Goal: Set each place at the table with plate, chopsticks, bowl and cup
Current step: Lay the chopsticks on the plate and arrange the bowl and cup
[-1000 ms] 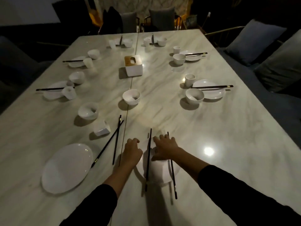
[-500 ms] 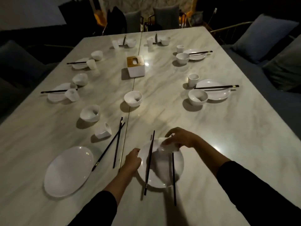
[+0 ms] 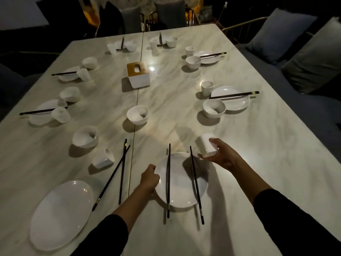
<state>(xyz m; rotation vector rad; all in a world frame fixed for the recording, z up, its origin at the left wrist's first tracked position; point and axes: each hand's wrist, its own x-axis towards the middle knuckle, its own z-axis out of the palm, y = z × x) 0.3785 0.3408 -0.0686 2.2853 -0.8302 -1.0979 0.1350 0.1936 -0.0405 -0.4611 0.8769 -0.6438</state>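
Grip: right hand point(image 3: 224, 159) wraps a glossy white cup point(image 3: 205, 145), left hand point(image 3: 149, 179) pinches a round plate point(image 3: 181, 182).

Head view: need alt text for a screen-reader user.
The right hand holds a white cup beside a plate whose rim the left hand grips; two chopsticks lie across the plate. More settings line the marble table.

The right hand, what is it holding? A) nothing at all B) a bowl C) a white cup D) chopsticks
C: the right hand grips a white cup beside the plate, while the chopsticks lie across that plate, untouched by it.
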